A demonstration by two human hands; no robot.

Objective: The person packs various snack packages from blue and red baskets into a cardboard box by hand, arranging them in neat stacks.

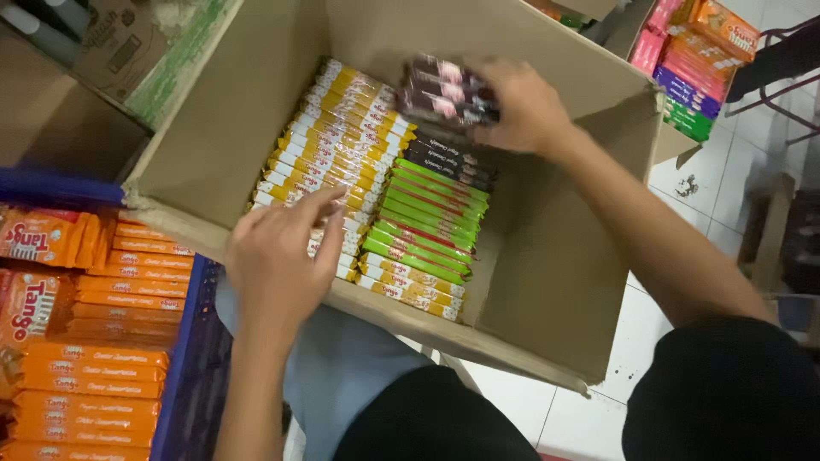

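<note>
Over the cardboard box [213,128], right hand [521,107] clamps a light, crinkly, slippery stack of dark wafer packs [446,90] across its width; left hand [278,256] rests open on yellow packs [329,149]

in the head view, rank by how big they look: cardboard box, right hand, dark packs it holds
1. cardboard box
2. right hand and dark packs: look about alike, and blur makes it unsure

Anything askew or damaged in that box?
Nothing is spilled. The yellow packs and green packs lie in tidy rows in the cardboard box. Only the dark packs in the right hand sit tilted above the row, and the box's near rim looks frayed. The left hand rests on the yellow row.
</note>
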